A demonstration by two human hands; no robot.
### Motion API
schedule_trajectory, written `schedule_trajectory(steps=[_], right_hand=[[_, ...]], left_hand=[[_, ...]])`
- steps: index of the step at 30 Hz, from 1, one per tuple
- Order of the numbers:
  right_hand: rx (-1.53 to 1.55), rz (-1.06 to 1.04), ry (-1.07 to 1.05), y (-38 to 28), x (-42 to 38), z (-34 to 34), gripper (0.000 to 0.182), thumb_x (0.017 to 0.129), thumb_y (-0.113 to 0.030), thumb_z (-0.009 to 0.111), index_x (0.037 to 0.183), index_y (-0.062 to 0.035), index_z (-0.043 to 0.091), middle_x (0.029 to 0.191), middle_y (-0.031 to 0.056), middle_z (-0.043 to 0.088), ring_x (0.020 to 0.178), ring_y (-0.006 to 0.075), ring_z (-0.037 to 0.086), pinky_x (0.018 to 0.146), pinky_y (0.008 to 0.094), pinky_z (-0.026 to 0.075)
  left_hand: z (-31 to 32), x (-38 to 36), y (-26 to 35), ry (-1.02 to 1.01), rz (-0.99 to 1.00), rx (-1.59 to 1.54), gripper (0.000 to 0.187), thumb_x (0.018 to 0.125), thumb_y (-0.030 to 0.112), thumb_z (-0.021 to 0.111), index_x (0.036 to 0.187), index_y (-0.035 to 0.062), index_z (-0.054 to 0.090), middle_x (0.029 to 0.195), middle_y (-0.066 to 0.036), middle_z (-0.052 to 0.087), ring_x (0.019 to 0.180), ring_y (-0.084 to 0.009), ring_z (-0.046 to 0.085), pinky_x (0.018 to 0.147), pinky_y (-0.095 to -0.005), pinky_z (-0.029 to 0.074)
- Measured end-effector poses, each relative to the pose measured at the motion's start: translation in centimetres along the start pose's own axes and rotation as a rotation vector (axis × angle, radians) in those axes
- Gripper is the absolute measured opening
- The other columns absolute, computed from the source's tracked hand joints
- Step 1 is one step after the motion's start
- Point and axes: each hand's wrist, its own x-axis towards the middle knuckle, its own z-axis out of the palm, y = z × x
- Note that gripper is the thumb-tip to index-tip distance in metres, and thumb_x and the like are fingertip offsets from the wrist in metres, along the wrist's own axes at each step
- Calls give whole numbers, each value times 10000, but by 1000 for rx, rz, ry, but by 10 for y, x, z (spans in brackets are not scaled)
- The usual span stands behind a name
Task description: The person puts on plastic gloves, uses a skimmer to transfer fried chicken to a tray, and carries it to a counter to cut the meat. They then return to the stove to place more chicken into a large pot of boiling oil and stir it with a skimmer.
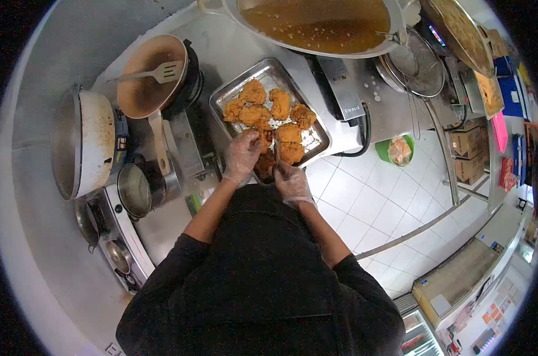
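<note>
A metal tray (223,95) on the steel counter holds several golden fried chicken pieces (279,104). Both of my hands wear clear plastic gloves and work at the tray's near corner. My left hand (242,157) curls its fingers on a chicken piece (264,137) at the tray's near edge. My right hand (293,183) grips a thin metal utensil (276,155) that points into the tray, over a darker chicken piece (266,165). What kind of utensil it is cannot be made out.
A large wok of frying oil (316,24) sits beyond the tray. To the left are a brown pan with a slotted spatula (153,76), a white pot (88,142) and small steel pots (134,190). A wire strainer (420,65) and a green bowl (393,149) lie right.
</note>
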Motion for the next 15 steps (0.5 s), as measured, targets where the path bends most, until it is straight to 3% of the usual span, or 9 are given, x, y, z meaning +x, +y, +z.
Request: schedule_trajectory(steps=[8,11,15], right_hand=[[-159,-12,-83,-30,15,1,394,889,-315,612,1195,-72,671,970,264,700,950,443,675,855,484,546],[-213,-31,-98,-25,27,8,357,910,-312,578,1171,-85,667,883,275,680,876,450,672,784,496,546],[-148,-11,-44,-10,27,0,340,876,-241,625,1170,-77,675,952,261,698,929,447,674,839,482,547]], left_hand=[[4,-3,-4,-10,-41,49,272,866,175,726,1098,39,688,1096,-170,696,1045,-366,655,911,-437,523],[6,-6,-5,-19,-68,26,269,873,175,719,1098,33,682,1111,-177,688,1053,-374,648,922,-436,520],[5,-3,-5,-2,-54,-15,261,876,178,717,1081,23,676,1107,-182,681,1031,-381,648,912,-437,521]])
